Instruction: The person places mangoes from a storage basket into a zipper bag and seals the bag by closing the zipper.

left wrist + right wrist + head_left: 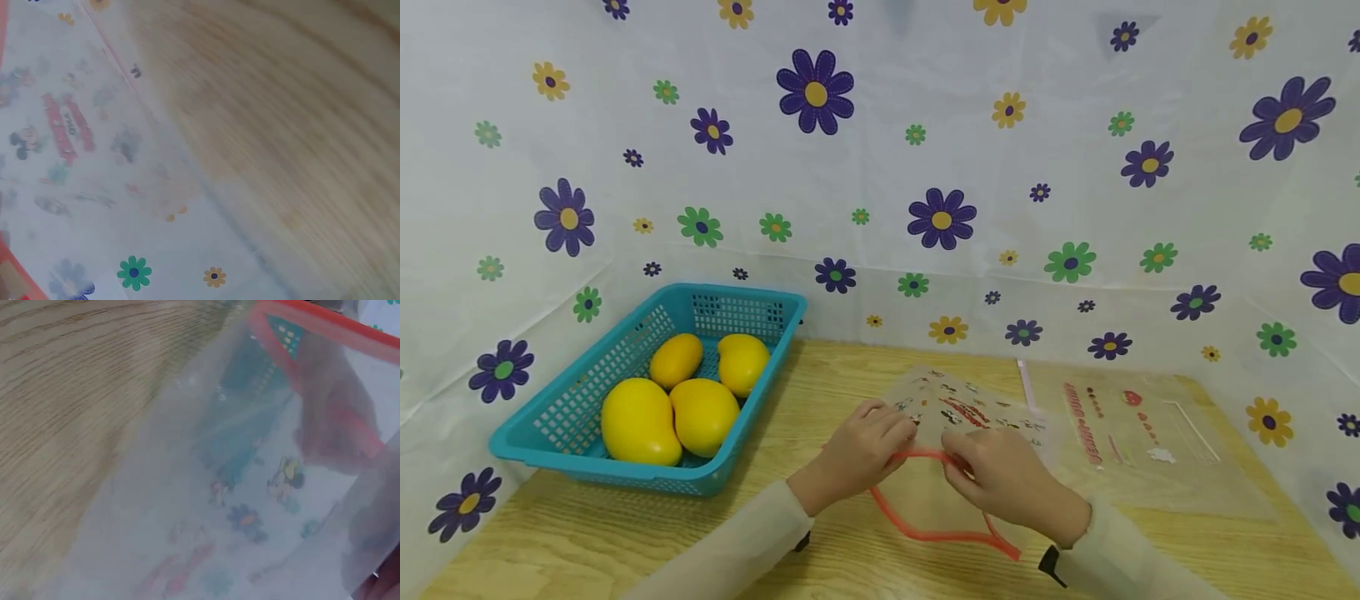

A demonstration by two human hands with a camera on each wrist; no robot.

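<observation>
A: Which step was in hand?

B: Apparently opening: the left hand [861, 450] and right hand [1006, 473] pinched the mouth of the red-edged zip bag [958, 406], near centre of the desk [831, 375]. The next move likely called for widening it.

A: Count?

B: Four mangoes [640, 421], one turquoise basket [617, 472], left; two bags, including one pink-edged bag [1138, 475], right.

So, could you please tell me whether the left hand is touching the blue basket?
Apart: the head view shows a plain strip of wooden tabletop between the left hand and the blue basket.
</observation>
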